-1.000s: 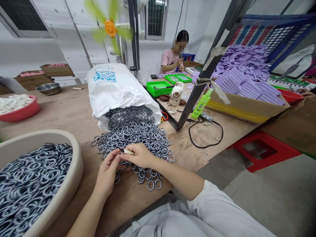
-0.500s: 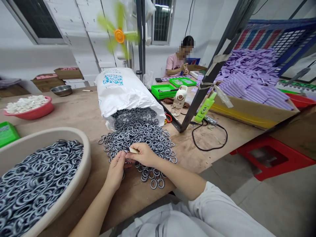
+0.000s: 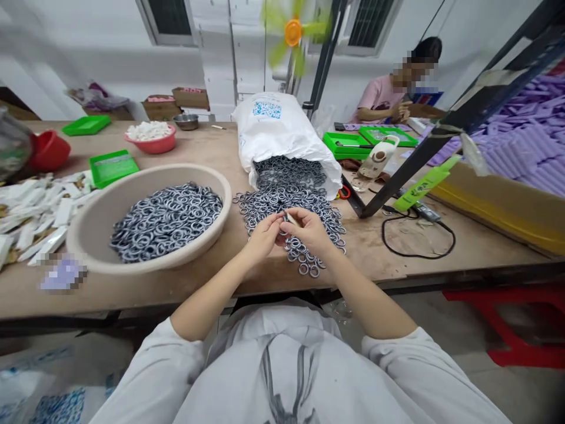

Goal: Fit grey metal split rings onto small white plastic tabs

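Note:
My left hand (image 3: 265, 233) is closed in a pinch over the pile of grey rings (image 3: 304, 203). At its fingertips shows a dark, curved edge that looks like one grey ring (image 3: 285, 217), mostly covered by fingers. Meeting it from the right, my right hand (image 3: 311, 231) is closed on a short cream-coloured stick (image 3: 292, 219), whose end points at the ring. The loose rings spill from the mouth of a white sack (image 3: 286, 132) lying just beyond both hands.
Left of my hands stands a big beige basin (image 3: 82, 235) holding many grey rings. White pieces (image 3: 44, 212), green trays (image 3: 113, 168) and a red bowl (image 3: 151, 141) lie farther left. A slanted metal post (image 3: 397, 171), green bottle (image 3: 426, 185) and cable (image 3: 415, 257) are right. A co-worker (image 3: 384, 100) sits beyond.
The view has swung left and down, bringing the whole basin and the white pieces into sight. My hands stay together above the rings, still holding the stick.

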Motion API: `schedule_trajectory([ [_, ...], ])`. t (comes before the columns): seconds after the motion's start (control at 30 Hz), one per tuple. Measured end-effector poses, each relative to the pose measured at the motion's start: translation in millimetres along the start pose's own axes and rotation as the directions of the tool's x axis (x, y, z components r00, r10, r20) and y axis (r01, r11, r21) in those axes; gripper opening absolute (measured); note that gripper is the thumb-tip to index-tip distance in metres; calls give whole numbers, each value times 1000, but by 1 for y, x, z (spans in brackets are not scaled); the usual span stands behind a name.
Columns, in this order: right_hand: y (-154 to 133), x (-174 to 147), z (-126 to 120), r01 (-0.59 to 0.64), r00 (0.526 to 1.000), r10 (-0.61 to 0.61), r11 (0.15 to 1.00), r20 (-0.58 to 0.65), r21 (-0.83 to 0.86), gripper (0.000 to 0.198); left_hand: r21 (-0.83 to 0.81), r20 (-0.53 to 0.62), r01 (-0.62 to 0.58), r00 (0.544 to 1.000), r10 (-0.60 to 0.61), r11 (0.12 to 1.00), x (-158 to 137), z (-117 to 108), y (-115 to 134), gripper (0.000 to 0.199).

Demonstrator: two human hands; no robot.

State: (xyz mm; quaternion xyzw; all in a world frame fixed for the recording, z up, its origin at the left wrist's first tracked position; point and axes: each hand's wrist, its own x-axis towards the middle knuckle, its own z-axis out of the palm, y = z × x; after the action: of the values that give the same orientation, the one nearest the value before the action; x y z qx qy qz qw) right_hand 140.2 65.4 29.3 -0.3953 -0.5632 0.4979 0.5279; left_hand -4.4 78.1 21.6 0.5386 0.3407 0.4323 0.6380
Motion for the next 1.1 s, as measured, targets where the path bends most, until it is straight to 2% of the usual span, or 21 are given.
schedule_trajectory([
  [0.17,-11,-24,12,44,997,-43,999,-66,21,39,-38,73,63,995,-60,997,-28,9,12,27],
  [0.37,-7,-44,29,31,999,-28,995,-34,91,43,-47,77,-27,997,30,999,-53,12,9,25],
  [0.43,-8,-51,31,35,998,-32,998,-59,56,45,-42,71,-56,996,59,998,-61,12,7,27],
  [0.5,-12,-59,32,93,990,-101,992,-96,-90,46,-45,57,-61,996,63,997,-68,11,6,30],
  [0.57,-19,-68,32,183,974,-218,921,-67,-343,48,-61,27,-63,998,64,996,-74,10,6,32],
  [0.63,-28,-78,33,257,955,-296,765,31,-591,49,-93,-13,-69,998,68,993,-78,11,9,33],
  [0.7,-35,-84,35,294,941,-319,606,112,-739,49,-132,-51,-71,997,65,989,-80,12,12,31],
  [0.77,-39,-87,37,311,931,-335,511,147,-802,46,-159,-67,-64,996,54,985,-81,13,17,29],
  [0.87,-42,-86,37,333,916,-365,465,165,-820,45,-162,-42,-59,998,53,985,-82,17,23,26],
  [1.1,-41,-86,26,326,902,-408,433,140,-840,46,-157,6,0,1000,1,988,-73,25,27,24],
])
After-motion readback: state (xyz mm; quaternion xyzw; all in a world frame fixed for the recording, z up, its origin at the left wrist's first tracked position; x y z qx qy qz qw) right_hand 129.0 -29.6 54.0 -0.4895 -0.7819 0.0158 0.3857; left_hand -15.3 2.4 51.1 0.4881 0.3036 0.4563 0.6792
